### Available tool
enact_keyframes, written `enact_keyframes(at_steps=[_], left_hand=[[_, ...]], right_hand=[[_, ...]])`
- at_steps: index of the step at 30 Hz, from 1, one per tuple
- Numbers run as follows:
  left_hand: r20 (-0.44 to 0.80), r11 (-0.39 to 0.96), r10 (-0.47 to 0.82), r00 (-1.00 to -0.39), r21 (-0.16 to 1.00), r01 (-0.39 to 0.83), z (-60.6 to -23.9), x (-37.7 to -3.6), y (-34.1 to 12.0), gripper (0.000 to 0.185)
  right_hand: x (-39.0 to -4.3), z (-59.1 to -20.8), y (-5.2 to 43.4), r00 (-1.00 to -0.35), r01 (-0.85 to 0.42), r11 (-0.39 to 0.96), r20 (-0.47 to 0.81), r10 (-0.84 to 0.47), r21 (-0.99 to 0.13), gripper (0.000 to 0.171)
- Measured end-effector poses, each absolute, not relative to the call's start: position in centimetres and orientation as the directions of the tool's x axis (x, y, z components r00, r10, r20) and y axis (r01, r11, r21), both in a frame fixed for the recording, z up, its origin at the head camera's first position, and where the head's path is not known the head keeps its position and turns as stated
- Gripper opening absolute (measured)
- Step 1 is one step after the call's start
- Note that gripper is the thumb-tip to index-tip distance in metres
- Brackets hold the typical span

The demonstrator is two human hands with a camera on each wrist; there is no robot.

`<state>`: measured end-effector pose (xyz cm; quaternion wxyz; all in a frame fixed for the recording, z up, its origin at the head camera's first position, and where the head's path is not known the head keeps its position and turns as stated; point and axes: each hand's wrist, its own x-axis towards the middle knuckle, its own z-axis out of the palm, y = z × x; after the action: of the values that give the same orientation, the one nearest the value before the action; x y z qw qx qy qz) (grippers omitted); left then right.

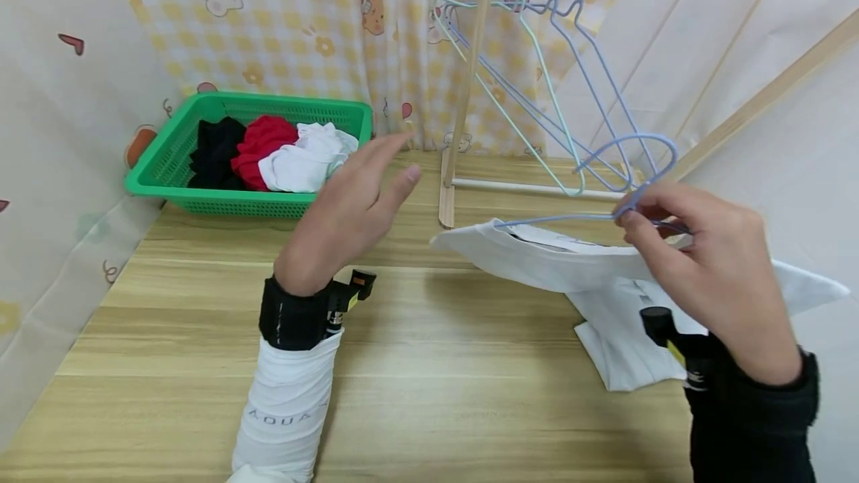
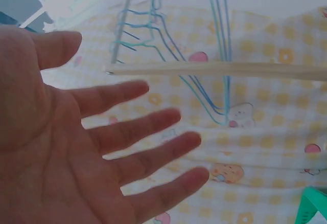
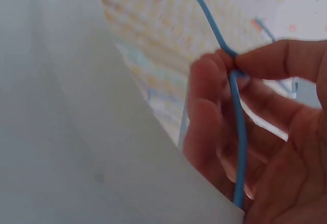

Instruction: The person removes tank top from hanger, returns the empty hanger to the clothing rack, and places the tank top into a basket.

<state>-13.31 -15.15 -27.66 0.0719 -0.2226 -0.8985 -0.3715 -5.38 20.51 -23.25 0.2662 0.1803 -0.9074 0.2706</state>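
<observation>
My right hand (image 1: 711,267) pinches a blue clothes hanger (image 1: 557,218) at the base of its hook, thumb against fingertips. In the right wrist view the blue hanger wire (image 3: 240,132) runs between thumb and fingers. A white garment (image 1: 564,267) hangs on this hanger, its lower part folded on the table; its exact kind cannot be told. My left hand (image 1: 349,207) is raised over the table, near the basket's right end, holding nothing. Its fingers are straight and spread in the left wrist view, palm (image 2: 56,147) showing.
A green basket (image 1: 221,200) at the back left holds black, red and white cloths (image 1: 309,159). At the back right a wooden rack (image 1: 463,95) carries several blue and mint hangers (image 1: 546,73). A patterned curtain (image 1: 302,21) stands behind the wooden table (image 1: 470,393).
</observation>
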Motion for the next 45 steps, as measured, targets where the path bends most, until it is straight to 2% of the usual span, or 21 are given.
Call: enact_keyframes(at_steps=[4,8,11,15,18,21,25,30,36,42,45], left_hand=[[0.360,0.574,0.403,-0.841,0.616,0.539,-27.1,-12.3,-15.0,0.056],[0.466,0.541,0.404,-0.788,0.573,0.616,-26.8,-11.8,-15.0,0.050],[0.603,0.505,0.382,-0.700,0.498,0.705,-26.8,-11.8,-15.3,0.042],[0.777,0.471,0.317,-0.544,0.369,0.801,-26.5,-11.8,-16.3,0.024],[0.843,0.451,0.233,-0.484,0.348,0.822,-26.3,-11.5,-17.2,0.015],[0.852,0.438,0.179,-0.491,0.378,0.815,-26.2,-11.3,-18.0,0.014],[0.828,0.462,0.186,-0.529,0.402,0.791,-26.2,-11.4,-18.6,0.015],[0.816,0.466,0.198,-0.543,0.410,0.784,-26.5,-11.7,-18.6,0.015],[0.815,0.445,0.200,-0.544,0.418,0.791,-26.7,-12.0,-18.2,0.014],[0.834,0.401,0.069,-0.547,0.479,0.781,-26.4,-12.0,-18.1,0.011],[0.837,0.373,-0.016,-0.547,0.513,0.773,-26.3,-11.9,-18.0,0.011]], right_hand=[[-5.9,-23.4,18.2,-0.774,-0.506,0.717,0.619,-0.133,-0.479,0.012],[-6.4,-23.2,16.4,-0.766,-0.558,0.595,0.634,-0.102,-0.578,0.014],[-6.9,-23.0,15.2,-0.771,-0.601,0.420,0.633,-0.078,-0.680,0.013],[-7.8,-22.8,13.6,-0.763,-0.641,0.199,0.644,-0.054,-0.742,0.014],[-8.6,-22.8,12.5,-0.755,-0.655,0.138,0.651,-0.075,-0.743,0.015],[-9.2,-23.0,11.8,-0.758,-0.652,0.130,0.642,-0.113,-0.747,0.014],[-9.9,-23.3,11.3,-0.766,-0.643,0.191,0.622,-0.163,-0.742,0.013],[-10.7,-23.6,10.8,-0.770,-0.635,0.260,0.623,-0.139,-0.727,0.014],[-11.4,-24.0,11.5,-0.770,-0.636,0.169,0.635,-0.069,-0.753,0.018],[-11.4,-24.0,12.5,-0.750,-0.656,0.145,0.662,-0.013,-0.741,0.022],[-11.3,-23.8,12.7,-0.760,-0.644,0.111,0.649,0.014,-0.757,0.023]])
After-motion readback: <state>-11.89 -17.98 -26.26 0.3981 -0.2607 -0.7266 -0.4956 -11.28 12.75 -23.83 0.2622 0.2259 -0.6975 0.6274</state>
